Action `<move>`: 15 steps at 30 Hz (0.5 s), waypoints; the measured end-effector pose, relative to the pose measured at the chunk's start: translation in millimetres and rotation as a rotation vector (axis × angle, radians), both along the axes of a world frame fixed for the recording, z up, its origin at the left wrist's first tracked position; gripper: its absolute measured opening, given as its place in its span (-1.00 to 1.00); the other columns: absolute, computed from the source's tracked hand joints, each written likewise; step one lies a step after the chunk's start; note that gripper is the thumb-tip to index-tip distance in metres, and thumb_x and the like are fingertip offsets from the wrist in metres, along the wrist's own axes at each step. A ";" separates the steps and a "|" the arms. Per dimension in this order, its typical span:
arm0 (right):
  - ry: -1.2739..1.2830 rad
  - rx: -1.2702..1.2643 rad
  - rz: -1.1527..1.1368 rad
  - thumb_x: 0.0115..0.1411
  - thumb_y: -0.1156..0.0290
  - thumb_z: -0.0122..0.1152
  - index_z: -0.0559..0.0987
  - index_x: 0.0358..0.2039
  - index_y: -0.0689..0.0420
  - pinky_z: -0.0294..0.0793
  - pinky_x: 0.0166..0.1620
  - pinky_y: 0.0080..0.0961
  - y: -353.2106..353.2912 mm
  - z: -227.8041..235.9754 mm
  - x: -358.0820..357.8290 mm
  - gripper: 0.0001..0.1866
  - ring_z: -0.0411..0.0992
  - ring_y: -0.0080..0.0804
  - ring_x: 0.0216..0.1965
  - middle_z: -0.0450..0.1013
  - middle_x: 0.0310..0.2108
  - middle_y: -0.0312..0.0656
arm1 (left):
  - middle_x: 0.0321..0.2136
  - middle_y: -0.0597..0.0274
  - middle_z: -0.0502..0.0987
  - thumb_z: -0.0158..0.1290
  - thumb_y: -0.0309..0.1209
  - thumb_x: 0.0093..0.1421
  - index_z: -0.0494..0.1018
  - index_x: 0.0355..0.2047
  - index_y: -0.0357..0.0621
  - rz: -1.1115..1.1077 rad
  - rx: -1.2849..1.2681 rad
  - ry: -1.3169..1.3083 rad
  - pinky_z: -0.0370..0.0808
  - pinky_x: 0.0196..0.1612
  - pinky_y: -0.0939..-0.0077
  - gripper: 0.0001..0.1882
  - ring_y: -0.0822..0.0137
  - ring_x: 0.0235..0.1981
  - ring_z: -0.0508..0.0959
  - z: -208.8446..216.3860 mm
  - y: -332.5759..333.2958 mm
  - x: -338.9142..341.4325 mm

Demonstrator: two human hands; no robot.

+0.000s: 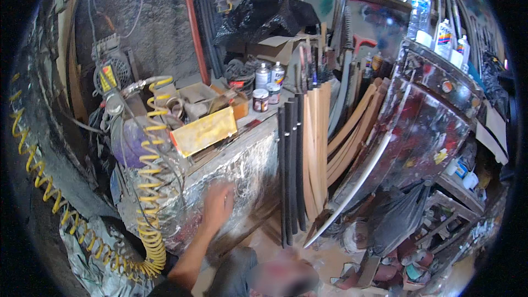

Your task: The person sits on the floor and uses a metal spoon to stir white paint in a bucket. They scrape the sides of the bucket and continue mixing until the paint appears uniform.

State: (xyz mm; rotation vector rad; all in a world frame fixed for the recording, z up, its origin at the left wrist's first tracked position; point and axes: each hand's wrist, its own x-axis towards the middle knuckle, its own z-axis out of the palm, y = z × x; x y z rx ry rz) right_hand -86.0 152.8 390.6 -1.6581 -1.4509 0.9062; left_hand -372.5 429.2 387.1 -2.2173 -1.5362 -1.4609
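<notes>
My left hand (218, 207) reaches forward from the lower edge, in front of the silvery, paint-stained side of a workbench (250, 157). Its fingers look curled but are smeared, so I cannot tell whether they hold anything. Left of the forearm hangs a yellow coiled air hose (154, 247). My right hand is not in view. By my trouser leg (234, 272), at the bottom, lies a smeared reddish and dark shape (283, 276) that I cannot make out. Right of the hand, black sheathed lengths (292, 170) and light wooden strips (315, 154) lean upright against the bench.
Small paint jars (260, 100), spray cans (263, 76) and a yellow open box (204, 132) crowd the benchtop. A curved pale blade (357, 190) leans against a paint-stained metal cabinet (423, 118) at right. A black bag (401, 217) and scraps (379, 271) lie below.
</notes>
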 end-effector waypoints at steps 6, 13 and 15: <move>-0.154 -0.004 -0.134 0.23 0.31 0.14 0.54 -0.12 0.06 0.46 -0.21 -0.29 -31.8 -53.0 -9.8 -0.77 0.49 -0.18 -0.32 0.50 -0.25 0.01 | -0.24 0.01 0.55 -0.01 -0.46 0.15 0.51 -0.16 -0.06 -0.217 -0.730 -0.041 0.46 -0.10 0.21 -0.76 -0.02 -0.15 0.52 -114.4 -98.6 -17.8; -0.285 0.146 -0.287 0.21 0.30 0.18 0.56 -0.12 0.09 0.48 -0.20 -0.28 96.8 -31.0 18.4 -0.75 0.50 -0.19 -0.29 0.50 -0.27 0.02 | -0.23 0.06 0.54 0.03 -0.60 0.08 0.49 -0.12 -0.11 -0.314 -0.162 -0.155 0.47 -0.11 0.20 -0.68 0.05 -0.18 0.53 3.3 69.7 35.8; -0.256 0.225 -0.163 0.15 0.37 0.21 0.53 -0.18 0.15 0.46 -0.22 -0.34 185.5 28.4 28.0 -0.76 0.48 -0.24 -0.30 0.48 -0.31 -0.03 | -0.21 0.08 0.53 0.04 -0.63 0.04 0.48 -0.11 -0.12 -0.294 -0.090 -0.166 0.44 -0.07 0.19 -0.64 0.06 -0.16 0.51 42.0 121.4 53.7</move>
